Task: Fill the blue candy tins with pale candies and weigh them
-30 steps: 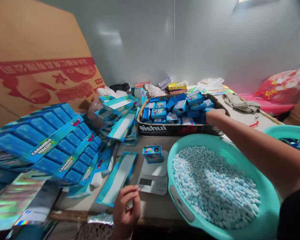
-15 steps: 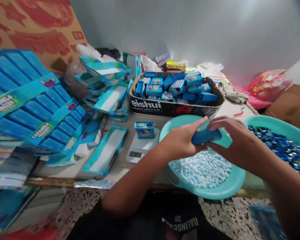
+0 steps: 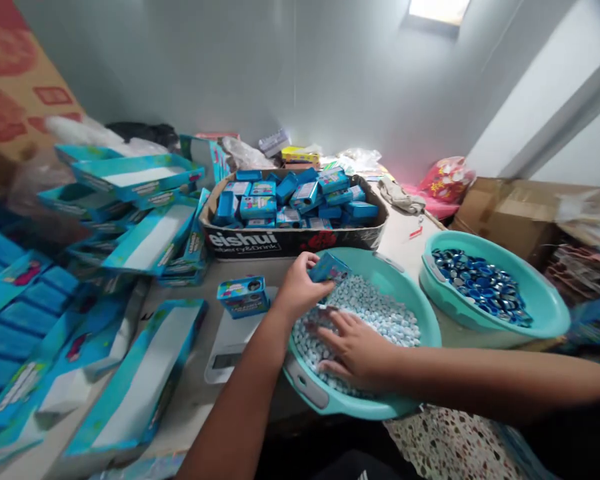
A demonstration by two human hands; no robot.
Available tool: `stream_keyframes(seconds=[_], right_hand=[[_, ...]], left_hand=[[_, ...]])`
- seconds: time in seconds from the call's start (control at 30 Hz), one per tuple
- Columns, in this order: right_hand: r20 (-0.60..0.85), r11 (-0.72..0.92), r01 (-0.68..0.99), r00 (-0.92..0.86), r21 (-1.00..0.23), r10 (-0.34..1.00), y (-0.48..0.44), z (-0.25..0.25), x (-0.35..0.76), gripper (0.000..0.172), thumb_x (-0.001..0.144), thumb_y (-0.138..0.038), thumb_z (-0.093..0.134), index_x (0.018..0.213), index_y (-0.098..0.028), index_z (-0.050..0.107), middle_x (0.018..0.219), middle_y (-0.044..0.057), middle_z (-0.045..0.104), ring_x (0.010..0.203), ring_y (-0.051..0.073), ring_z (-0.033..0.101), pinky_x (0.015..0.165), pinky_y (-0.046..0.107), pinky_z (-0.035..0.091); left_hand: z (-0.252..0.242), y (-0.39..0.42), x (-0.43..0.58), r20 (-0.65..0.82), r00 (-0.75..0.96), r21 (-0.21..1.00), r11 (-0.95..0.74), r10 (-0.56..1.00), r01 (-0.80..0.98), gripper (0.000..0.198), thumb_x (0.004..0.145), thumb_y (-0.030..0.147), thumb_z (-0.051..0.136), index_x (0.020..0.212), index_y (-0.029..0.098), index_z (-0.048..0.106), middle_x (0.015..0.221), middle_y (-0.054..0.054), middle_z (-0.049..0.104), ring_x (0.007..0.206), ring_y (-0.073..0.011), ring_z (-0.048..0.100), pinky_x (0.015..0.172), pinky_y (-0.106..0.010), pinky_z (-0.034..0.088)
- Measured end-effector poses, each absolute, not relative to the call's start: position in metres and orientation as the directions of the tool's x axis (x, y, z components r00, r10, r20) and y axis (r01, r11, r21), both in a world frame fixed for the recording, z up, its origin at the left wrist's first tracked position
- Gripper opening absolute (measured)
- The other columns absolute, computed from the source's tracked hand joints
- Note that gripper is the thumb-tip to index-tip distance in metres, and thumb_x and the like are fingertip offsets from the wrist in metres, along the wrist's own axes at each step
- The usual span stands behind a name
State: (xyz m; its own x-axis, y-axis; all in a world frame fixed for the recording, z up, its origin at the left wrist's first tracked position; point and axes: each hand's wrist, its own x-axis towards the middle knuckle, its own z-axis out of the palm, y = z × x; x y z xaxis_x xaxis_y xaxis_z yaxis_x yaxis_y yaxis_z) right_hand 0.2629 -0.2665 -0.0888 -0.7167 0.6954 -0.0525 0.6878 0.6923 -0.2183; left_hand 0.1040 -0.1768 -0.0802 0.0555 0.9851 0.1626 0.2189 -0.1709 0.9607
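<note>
In my left hand (image 3: pixel 303 287) is a small blue tin (image 3: pixel 330 268), held tilted over the far left part of a turquoise basin (image 3: pixel 427 320). The basin holds a layer of small pale blue and white candies (image 3: pixel 380 307). My right hand (image 3: pixel 353 347) rests in these candies, fingers spread, just below the tin. Left of the basin, another blue tin (image 3: pixel 243 297) stands upright on a white kitchen scale (image 3: pixel 230 347). Whether any candies lie under my right fingers is hidden.
Behind the basin stands a black cardboard box (image 3: pixel 290 241) full of blue tins. A second turquoise basin (image 3: pixel 550 313) at right contains shiny blue lids (image 3: pixel 480 287). Blue display trays (image 3: pixel 145 237) are stacked at left, and one tray (image 3: pixel 140 380) lies beside the scale.
The view has swung right. My right hand has left the tin and dropped into the candies with its fingers spread. My left hand keeps the tin, now over the basin's far left.
</note>
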Motion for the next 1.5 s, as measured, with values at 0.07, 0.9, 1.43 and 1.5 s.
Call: stream_keyframes(seconds=[0.07,0.9,1.43,1.5], right_hand=[[0.025,0.761,0.621,-0.771,-0.190,0.636,-0.265,-0.091,0.262,0.056,0.097,-0.049,0.039,0.147,-0.023,0.040,0.148,0.020,0.039,0.137,0.035,0.037,0.106,0.053,0.037],[0.041,0.811,0.535,-0.828,-0.237,0.559,-0.201,-0.117,0.306,0.039,0.095,-0.032,0.048,0.130,-0.018,0.059,0.143,0.015,0.049,0.134,0.027,0.045,0.112,0.048,0.032],[-0.215,-0.142,0.359,-0.173,-0.922,0.961,-0.205,-0.135,0.268,0.047,0.090,-0.054,0.045,0.108,-0.017,0.067,0.117,0.008,0.068,0.111,0.027,0.059,0.109,0.047,0.035],[-0.255,-0.213,0.234,-0.165,-0.949,0.953,-0.212,-0.134,0.256,0.048,0.089,-0.058,0.045,0.109,-0.020,0.068,0.115,0.007,0.069,0.107,0.025,0.062,0.108,0.047,0.036]], left_hand=[[-0.079,-0.177,0.103,0.149,-0.003,0.979,-0.147,0.989,0.141,0.043,0.064,0.029,0.073,0.101,0.017,0.055,0.090,-0.001,0.063,0.080,-0.0162,0.060,0.071,-0.026,0.048],[-0.090,-0.178,0.103,0.164,-0.028,0.985,-0.162,0.986,0.051,0.042,0.068,0.029,0.075,0.098,0.019,0.048,0.089,-0.001,0.061,0.082,-0.0156,0.061,0.074,-0.025,0.047],[-0.092,-0.171,0.106,0.219,0.050,0.938,-0.224,0.974,0.264,0.039,0.065,0.025,0.074,0.094,0.020,0.047,0.085,-0.001,0.059,0.076,-0.0161,0.059,0.069,-0.027,0.045],[-0.092,-0.172,0.106,0.187,0.103,0.919,-0.211,0.977,0.333,0.037,0.066,0.021,0.071,0.094,0.021,0.047,0.083,0.000,0.058,0.076,-0.0165,0.059,0.070,-0.027,0.044]])
